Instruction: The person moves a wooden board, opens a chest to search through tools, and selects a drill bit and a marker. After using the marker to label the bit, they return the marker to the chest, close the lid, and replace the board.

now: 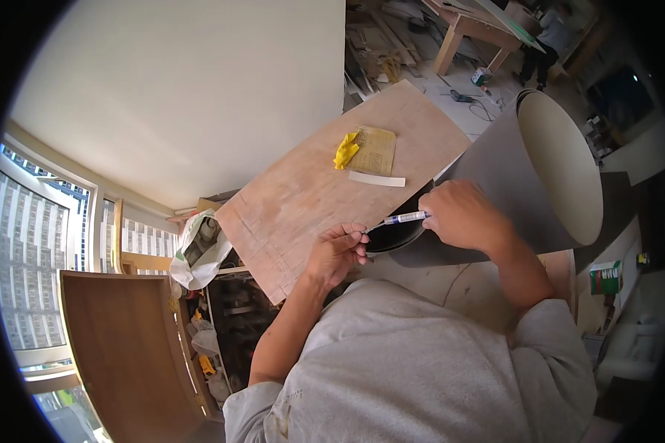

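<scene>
My right hand (458,214) is closed around a white and blue pen-like tube (406,218), which points left toward my other hand. My left hand (338,251) has its fingers pinched at the tip end of the tube, on something too small to make out. Both hands are above the near edge of a wooden board (303,199), with a dark round opening (399,238) below them. On the board lie a yellow crumpled cloth (346,150), a brown printed sheet (377,151) and a white strip (377,179).
A large grey roll (495,177) stands at the right. A white bag (198,255) hangs by the board's left corner. Behind are a wooden table (469,26), cables and a person (550,44). A brown panel (129,354) is at lower left, a green can (606,277) at right.
</scene>
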A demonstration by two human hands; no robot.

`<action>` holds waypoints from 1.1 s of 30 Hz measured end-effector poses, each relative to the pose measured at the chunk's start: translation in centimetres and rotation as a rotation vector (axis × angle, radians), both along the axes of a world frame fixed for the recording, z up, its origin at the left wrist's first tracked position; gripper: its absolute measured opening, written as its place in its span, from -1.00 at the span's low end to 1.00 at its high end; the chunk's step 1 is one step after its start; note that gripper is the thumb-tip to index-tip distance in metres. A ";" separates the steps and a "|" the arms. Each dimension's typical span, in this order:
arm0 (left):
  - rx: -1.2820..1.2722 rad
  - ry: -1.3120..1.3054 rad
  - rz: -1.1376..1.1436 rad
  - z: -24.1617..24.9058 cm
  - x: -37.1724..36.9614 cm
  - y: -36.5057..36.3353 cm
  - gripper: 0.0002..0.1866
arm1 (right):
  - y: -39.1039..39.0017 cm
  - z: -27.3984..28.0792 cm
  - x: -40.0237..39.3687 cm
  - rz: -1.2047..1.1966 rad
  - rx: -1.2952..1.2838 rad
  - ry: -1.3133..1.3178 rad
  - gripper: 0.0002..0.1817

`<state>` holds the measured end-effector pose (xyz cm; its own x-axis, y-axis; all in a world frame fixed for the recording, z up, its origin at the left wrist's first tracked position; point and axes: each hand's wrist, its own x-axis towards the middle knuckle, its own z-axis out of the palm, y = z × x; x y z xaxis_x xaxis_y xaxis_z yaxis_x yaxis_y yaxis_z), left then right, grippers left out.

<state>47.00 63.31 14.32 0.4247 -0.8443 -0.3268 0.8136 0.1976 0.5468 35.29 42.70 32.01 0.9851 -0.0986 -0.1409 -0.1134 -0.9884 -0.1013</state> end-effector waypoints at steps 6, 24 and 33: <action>0.040 -0.059 0.122 0.3 0.7 0.7 -0.88 | -2.4 -6.9 -1.2 -0.426 0.979 -0.400 -0.74; 0.000 -0.122 0.145 2.2 -0.4 0.1 -0.88 | 3.7 -13.5 -0.4 -0.708 1.650 -0.270 -0.69; 0.025 -0.121 0.159 1.7 -0.3 -0.2 -0.87 | 3.6 -13.9 -0.4 -0.715 1.605 -0.275 -0.74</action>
<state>46.68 63.06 16.05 0.5892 -0.7558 -0.2856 0.7013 0.3029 0.6453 34.94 46.34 18.09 0.8254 -0.4222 -0.3749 -0.2506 0.3210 -0.9133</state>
